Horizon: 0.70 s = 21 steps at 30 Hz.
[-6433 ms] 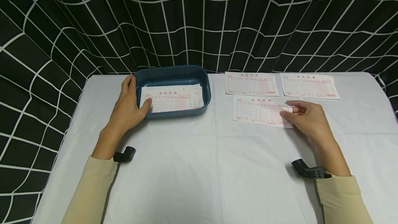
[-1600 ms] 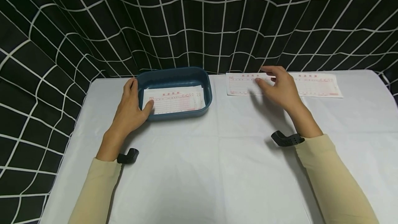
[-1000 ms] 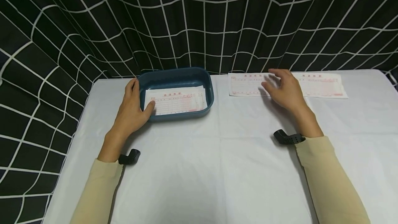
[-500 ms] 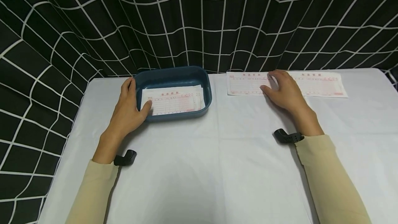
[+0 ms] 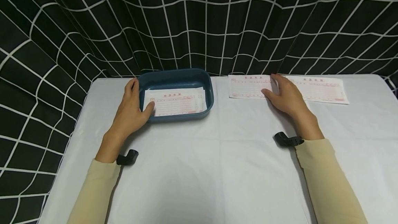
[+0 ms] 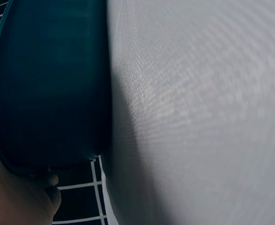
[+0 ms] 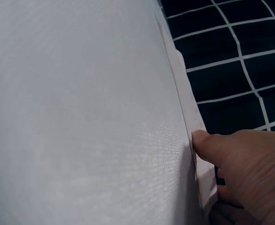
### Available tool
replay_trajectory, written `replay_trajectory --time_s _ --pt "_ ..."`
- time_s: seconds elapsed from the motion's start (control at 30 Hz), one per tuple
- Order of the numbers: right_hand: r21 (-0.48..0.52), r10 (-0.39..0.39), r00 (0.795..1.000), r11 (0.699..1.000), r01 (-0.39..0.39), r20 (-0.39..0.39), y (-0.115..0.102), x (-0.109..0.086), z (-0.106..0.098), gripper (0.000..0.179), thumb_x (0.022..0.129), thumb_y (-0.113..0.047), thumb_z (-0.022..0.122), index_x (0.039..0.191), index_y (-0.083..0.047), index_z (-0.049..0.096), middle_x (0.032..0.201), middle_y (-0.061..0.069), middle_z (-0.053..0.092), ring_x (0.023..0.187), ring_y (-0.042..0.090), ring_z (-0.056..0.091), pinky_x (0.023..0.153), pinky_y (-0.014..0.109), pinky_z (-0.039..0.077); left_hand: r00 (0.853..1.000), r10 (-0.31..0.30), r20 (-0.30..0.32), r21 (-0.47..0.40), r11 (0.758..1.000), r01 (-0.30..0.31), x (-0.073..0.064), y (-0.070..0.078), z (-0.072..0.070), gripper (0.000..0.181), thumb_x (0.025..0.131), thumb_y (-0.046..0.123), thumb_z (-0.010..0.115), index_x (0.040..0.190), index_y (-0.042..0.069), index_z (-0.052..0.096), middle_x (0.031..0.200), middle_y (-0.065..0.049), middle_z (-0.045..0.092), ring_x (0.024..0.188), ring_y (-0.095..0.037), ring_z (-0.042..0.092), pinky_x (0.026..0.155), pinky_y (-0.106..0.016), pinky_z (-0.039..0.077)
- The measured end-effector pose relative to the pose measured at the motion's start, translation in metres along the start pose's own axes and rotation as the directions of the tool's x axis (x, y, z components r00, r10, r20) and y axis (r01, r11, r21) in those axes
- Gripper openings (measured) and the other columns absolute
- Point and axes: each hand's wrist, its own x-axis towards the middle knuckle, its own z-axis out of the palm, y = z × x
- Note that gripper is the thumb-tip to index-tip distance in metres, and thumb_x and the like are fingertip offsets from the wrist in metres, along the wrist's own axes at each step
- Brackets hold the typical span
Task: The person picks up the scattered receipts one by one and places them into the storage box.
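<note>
My left hand [image 5: 127, 110] grips the left end of a blue plastic bin [image 5: 207, 82], thumb over the rim, fingers along the outside. White receipt forms [image 5: 175, 103] printed in red lie inside it. On the right, my right hand [image 5: 289, 98] holds the right end of a receipt form [image 5: 247, 86] lying by the table's far edge. Its thumb is at the form's near side and its index finger at the far edge. In the right wrist view the thumb presses the form [image 7: 189, 101]; the other fingertips are partly hidden. The left wrist view shows the bin's side [image 6: 53, 84].
Another receipt form [image 5: 323, 89] lies just right of the right hand, along the back edge. A white cloth [image 5: 192, 168] covers the table. A black curtain with white grid lines [image 5: 199, 20] hangs close behind it and at the left.
Earlier my right hand pinched a third form in front of the two back ones; that form is gone from the table. The hand then hovered over the back left form and has come down onto its end.
</note>
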Motion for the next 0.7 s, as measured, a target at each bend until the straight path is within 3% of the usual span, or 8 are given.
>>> replay_trajectory --time_s 0.13,0.4,0.57,0.7 --pt "0.014 -0.012 0.999 1.0 0.012 -0.031 -0.005 0.0 0.001 0.075 0.104 -0.031 0.064 0.163 0.003 0.032 0.165 0.034 0.035 0.154 0.057 0.031 0.127 0.067 0.024 1.0 -0.005 0.002 0.003 1.0 0.005 0.0 0.0 -0.002 0.09 0.1 0.033 0.062 0.166 -0.007 0.016 0.176 -0.021 0.012 0.161 -0.043 0.029 0.129 -0.06 0.03" --pt "0.116 0.013 0.982 0.993 0.009 -0.186 -0.014 -0.006 0.004 0.065 0.093 -0.014 0.076 0.151 0.004 0.052 0.151 0.033 0.055 0.146 0.052 0.047 0.121 0.063 0.036 1.0 -0.003 0.01 0.003 1.0 0.003 -0.001 -0.001 0.0 0.09 0.1 0.032 0.063 0.166 -0.008 0.016 0.176 -0.023 0.012 0.161 -0.044 0.028 0.129 -0.06 0.03" --pt "0.142 -0.005 0.969 0.989 0.041 -0.247 -0.013 -0.007 0.005 0.05 0.093 -0.009 0.072 0.14 0.006 0.063 0.141 0.033 0.063 0.137 0.05 0.057 0.116 0.061 0.043 1.0 -0.009 0.005 0.01 1.0 0.009 0.0 -0.001 0.0 0.09 0.099 0.033 0.063 0.166 -0.008 0.017 0.176 -0.022 0.013 0.161 -0.045 0.029 0.128 -0.06 0.031" --pt "0.142 -0.027 0.955 0.987 0.072 -0.294 -0.014 -0.008 0.005 0.037 0.095 -0.003 0.067 0.131 0.006 0.069 0.122 0.03 0.073 0.116 0.045 0.07 0.096 0.042 0.053 1.0 -0.001 0.002 0.012 1.0 0.001 0.001 -0.001 0.0 0.091 0.099 0.032 0.063 0.166 -0.008 0.017 0.176 -0.023 0.013 0.161 -0.045 0.028 0.128 -0.06 0.03"
